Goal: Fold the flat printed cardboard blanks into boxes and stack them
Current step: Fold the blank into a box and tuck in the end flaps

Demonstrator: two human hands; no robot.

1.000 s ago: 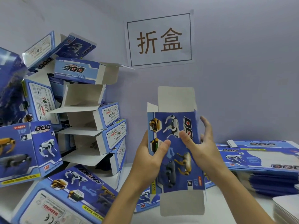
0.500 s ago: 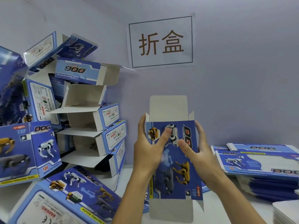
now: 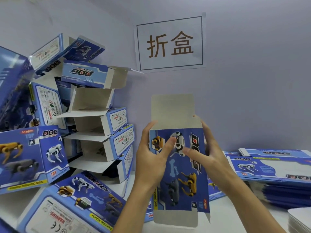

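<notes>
Change: since the earlier frame the held box (image 3: 183, 169) has been lowered a little and brought nearer the camera; both thumbs have been slid up onto the white dog printed near its top.
Held box: a blue printed carton kept upright in the air above the white table (image 3: 218, 214), in front of the wall — its plain top flap is raised and its plain bottom flap hangs down.
Left hand (image 3: 151, 158): curled round the left edge of the held box, fingers hidden behind it, thumb pressed on the printed face.
Right hand (image 3: 207, 157): wrapped round the right edge, fingertips seen at the top corner, thumb laid across the face towards the left thumb; the two thumb tips lie near each other, though whether they touch cannot be told.
Folded boxes (image 3: 101, 125): piled loosely at the left against the wall, several with open flaps turned towards the camera, some tilted.
Flat blanks (image 3: 276, 169): stacked on the table at the right, just behind the right forearm.
White sheets (image 3: 301, 221): a small pile seen at the lower right corner.
Wall sign (image 3: 170, 42): a framed paper with two brown characters — fixed above the held box.
</notes>
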